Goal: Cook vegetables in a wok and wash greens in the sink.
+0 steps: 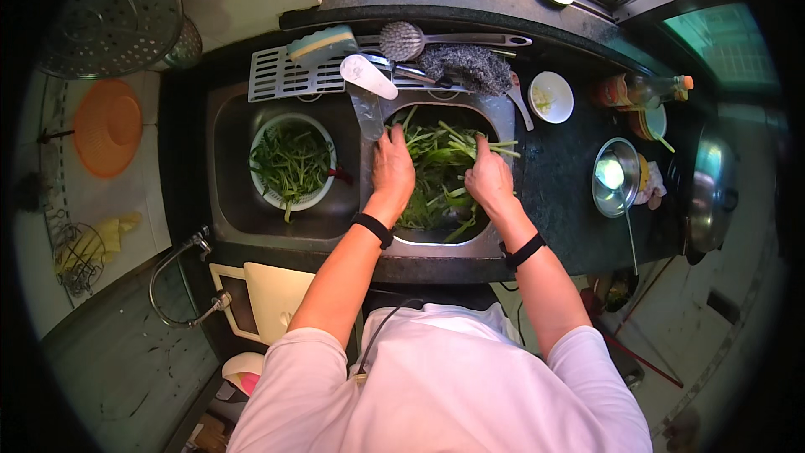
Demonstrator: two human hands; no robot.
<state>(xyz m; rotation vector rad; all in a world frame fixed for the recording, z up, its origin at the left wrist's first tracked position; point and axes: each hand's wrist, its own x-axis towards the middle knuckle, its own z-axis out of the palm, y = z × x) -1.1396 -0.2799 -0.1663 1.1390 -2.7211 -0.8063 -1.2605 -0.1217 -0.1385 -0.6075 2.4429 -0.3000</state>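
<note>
Long-stemmed leafy greens fill the right basin of a double steel sink. My right hand is closed on a bunch of their stalks at the basin's right side, with the pale cut ends sticking out over the rim. At the left side, my left hand reaches in beside the faucet, its fingertips touching the greens; whether it grips any is hidden. In the left basin stands a white plastic colander holding more greens.
Behind the basins, a slotted metal rack carries a sponge, a scrub brush and a steel-wool scourer. On the right counter are a white bowl, a bottle, a metal bowl with a ladle and a lidded pan.
</note>
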